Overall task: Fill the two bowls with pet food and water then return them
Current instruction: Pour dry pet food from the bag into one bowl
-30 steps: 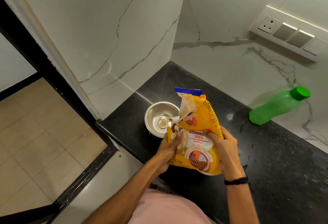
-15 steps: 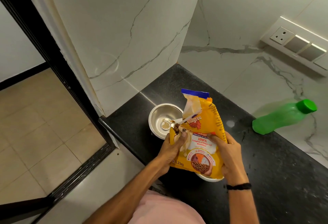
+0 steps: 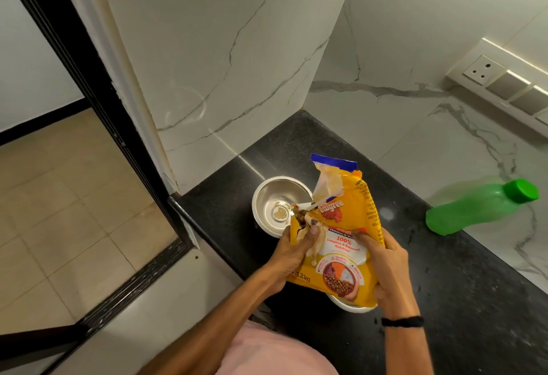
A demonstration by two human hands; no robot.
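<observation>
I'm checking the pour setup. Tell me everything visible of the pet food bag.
The pet food bag is glossy yellow plastic with a blue top edge and "1.2 kg" print. Its torn corner shows kibble at the steel bowl rim. The left hand pinches that opening; the right hand grips its side. It hides most of a second bowl.

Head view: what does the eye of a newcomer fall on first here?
The yellow pet food bag stands out at the centre, held by the left hand and right hand, its torn corner tipped toward a steel bowl. A green bottle sits at the right of the black counter.
</observation>
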